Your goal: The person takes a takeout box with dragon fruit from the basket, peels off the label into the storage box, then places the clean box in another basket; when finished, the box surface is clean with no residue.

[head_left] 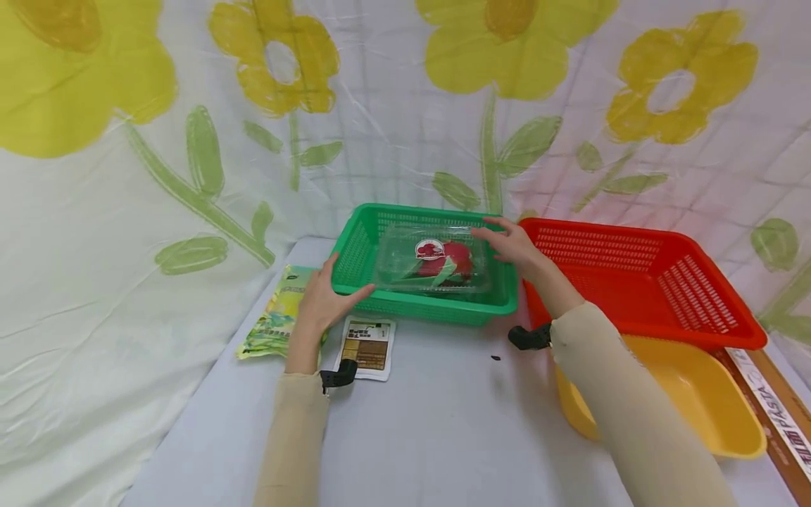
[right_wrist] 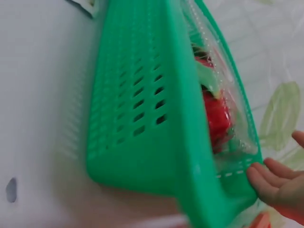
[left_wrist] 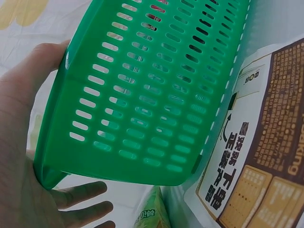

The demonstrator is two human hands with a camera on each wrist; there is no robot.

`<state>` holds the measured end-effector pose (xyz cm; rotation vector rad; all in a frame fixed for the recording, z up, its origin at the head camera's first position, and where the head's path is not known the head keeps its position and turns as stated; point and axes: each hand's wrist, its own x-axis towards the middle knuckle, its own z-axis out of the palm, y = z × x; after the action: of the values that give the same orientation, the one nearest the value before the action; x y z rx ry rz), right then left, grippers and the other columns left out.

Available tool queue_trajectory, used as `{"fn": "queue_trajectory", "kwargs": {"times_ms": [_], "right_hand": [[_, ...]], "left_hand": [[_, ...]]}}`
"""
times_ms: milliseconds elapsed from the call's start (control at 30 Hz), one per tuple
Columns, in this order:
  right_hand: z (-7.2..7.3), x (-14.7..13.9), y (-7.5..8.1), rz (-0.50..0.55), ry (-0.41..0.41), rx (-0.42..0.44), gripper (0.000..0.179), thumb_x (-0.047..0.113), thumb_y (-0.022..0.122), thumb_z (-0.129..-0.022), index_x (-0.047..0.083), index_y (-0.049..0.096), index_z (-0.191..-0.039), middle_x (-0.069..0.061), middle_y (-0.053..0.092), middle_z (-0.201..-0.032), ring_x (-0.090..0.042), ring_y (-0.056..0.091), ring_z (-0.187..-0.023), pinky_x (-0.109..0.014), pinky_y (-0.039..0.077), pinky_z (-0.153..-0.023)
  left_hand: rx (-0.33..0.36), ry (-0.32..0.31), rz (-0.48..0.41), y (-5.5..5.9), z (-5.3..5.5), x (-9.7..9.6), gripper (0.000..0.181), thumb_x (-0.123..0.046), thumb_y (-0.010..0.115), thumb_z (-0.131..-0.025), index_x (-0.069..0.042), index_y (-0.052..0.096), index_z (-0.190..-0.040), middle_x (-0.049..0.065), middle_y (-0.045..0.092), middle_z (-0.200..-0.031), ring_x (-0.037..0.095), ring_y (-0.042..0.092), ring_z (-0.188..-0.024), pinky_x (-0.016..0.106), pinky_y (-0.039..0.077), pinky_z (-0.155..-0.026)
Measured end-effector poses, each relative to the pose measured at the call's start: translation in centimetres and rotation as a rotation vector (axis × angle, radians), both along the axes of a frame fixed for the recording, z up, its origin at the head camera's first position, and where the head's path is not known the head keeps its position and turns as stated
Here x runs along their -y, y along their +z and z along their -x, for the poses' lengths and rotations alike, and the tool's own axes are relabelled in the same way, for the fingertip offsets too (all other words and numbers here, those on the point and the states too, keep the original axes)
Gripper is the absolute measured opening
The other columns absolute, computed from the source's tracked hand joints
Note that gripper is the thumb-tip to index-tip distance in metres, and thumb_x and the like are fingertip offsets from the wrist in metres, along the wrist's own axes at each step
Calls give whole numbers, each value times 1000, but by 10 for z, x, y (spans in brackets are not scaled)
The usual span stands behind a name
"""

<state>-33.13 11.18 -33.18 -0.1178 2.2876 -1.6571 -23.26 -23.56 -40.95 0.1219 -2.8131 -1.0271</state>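
A green perforated plastic basket stands at the back of the table, holding a clear plastic box. Through the lid, which bears a round sticker, show red and green contents. My left hand is at the basket's left front corner, thumb spread over the rim and fingers extended along the outside of the end. In the left wrist view the rim lies between thumb and fingers. At the basket's right end is my right hand, its fingers extended. Its fingertips touch the rim in the right wrist view.
A red basket stands right of the green one, with a yellow basin before it. Long pasta packages lie at the right edge. A green-yellow bag and a brown-white packet lie near the left arm. A flowered curtain hangs behind.
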Motion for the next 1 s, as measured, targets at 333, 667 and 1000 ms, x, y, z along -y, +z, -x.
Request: {"fn": "queue_trajectory", "kwargs": {"times_ms": [333,667,1000], "right_hand": [[19,19,0,-178,-5,33,78,46,64,-92,16,29,-155,-13,14,-162,-38,21,-145,-60,25,-112],[29,26,-15,-154,-33,160,76,40,60,-95,20,23,-158,-13,10,-163,-40,18,-145,-62,30,-107],[34,31,-24,2,77,205,73,14,58,-98,22,17,-159,-17,17,-159,-46,27,-140,-55,37,-107]], "left_hand": [[7,3,-23,-2,-2,-4,113,-83,59,-72,-27,14,-160,26,34,-149,44,42,-129,65,41,-96],[-4,9,-25,-4,-2,-8,112,-81,60,-73,-28,14,-159,25,37,-146,42,45,-127,62,43,-96],[-6,28,-46,0,-1,-1,109,-78,64,-74,-29,16,-159,25,38,-144,41,48,-122,60,45,-94]]}}
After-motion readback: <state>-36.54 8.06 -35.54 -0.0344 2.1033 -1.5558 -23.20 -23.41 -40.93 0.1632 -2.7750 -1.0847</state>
